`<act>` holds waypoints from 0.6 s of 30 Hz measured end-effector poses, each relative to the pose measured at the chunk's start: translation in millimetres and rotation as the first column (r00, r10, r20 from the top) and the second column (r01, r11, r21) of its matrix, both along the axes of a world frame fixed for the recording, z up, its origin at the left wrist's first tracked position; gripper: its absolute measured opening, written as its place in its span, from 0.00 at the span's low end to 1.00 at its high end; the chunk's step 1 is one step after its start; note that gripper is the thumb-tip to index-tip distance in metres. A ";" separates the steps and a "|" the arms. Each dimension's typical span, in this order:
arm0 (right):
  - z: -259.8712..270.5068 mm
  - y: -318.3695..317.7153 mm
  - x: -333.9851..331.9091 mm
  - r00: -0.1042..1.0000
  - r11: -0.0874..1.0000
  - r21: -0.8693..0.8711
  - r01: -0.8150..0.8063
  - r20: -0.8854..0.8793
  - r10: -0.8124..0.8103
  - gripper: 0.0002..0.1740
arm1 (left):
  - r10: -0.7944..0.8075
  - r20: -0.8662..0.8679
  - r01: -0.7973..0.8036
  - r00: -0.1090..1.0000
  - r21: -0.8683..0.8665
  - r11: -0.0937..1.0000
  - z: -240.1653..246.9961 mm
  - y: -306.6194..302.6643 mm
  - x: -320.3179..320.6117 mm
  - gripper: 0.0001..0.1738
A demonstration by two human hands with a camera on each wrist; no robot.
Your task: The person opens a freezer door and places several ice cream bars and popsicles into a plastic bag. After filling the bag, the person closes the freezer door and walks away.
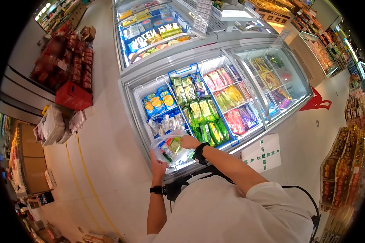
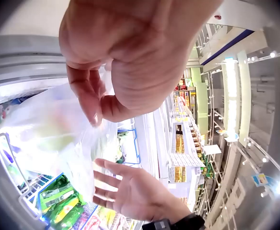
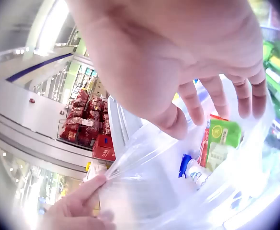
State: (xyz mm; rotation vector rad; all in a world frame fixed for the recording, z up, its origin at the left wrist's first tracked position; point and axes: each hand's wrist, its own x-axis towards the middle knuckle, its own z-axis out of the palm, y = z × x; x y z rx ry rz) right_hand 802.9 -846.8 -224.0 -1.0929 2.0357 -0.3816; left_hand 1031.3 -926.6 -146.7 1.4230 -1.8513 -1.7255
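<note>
A clear plastic bag [image 3: 144, 191] hangs spread over the near corner of a chest freezer [image 1: 138, 133]. My left hand [image 1: 158, 165] pinches the bag's edge between thumb and fingertips, as the left wrist view shows up close. On the opposite side, my right hand [image 1: 190, 142] has its fingers loosely extended against the bag, thumb apart. Inside the bag lie a green-and-white packet [image 3: 224, 141], a red-edged packet [image 3: 204, 146] behind it, and a white wrapper with a blue end [image 3: 193, 171]. The bag hides part of the freezer's near corner.
Wire baskets hold orange-pictured blue packs [image 1: 158, 102], green packs [image 1: 209, 129] and pink packs [image 1: 219, 79]. A sliding glass lid with a curved handle [image 1: 257, 87] covers the freezer's right part. Red packages [image 1: 71, 60] stand stacked across the aisle at left.
</note>
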 end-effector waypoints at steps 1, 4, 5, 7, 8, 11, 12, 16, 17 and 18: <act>17.1 2.7 -1.4 0.999 0.999 0.030 0.035 -0.030 -0.034 0.18 | 0.018 0.013 -0.018 1.000 0.002 1.000 -3.1 -2.7 2.7 0.57; 92.5 16.0 -7.1 0.987 0.965 0.222 0.140 -0.111 -0.118 0.24 | 0.019 0.009 -0.019 1.000 0.044 0.999 -10.0 -12.1 7.7 0.56; 103.2 18.0 -9.6 0.978 0.957 0.234 0.172 -0.157 -0.137 0.27 | 0.011 0.001 -0.011 1.000 0.064 0.998 -11.1 -13.6 7.0 0.56; 73.5 19.2 -13.2 0.975 0.987 0.023 0.158 -0.161 -0.153 0.34 | -0.037 0.059 0.040 0.998 -0.061 0.997 -2.8 -11.3 0.9 0.55; 53.8 18.6 -17.4 0.978 0.980 -0.133 0.147 -0.131 -0.164 0.35 | -0.059 0.090 0.070 0.994 -0.125 0.990 0.3 -12.1 -2.4 0.54; 35.0 14.3 -29.4 0.976 0.895 -0.405 0.186 -0.032 -0.217 0.26 | -0.058 -0.009 0.055 0.998 -0.178 0.982 -5.3 -15.9 -7.7 0.49; 41.7 17.1 -38.7 0.979 0.899 -0.394 0.192 0.016 -0.202 0.22 | -0.066 -0.005 0.064 0.998 -0.176 0.982 -10.8 -17.8 -7.4 0.46; 49.0 44.9 -73.8 0.918 0.773 -0.497 0.395 0.193 -0.345 0.06 | -0.072 0.111 0.090 0.991 -0.163 0.983 -10.5 -22.0 -10.5 0.36; 53.6 61.8 -86.6 0.909 0.817 -0.399 0.416 0.217 -0.357 0.05 | -0.057 0.171 0.085 0.984 -0.160 0.983 -3.9 -20.9 -8.9 0.34; 18.5 76.0 -98.5 0.896 0.749 -0.492 0.444 0.263 -0.358 0.04 | -0.059 0.171 0.093 0.984 -0.200 0.975 -9.9 -21.7 -3.9 0.33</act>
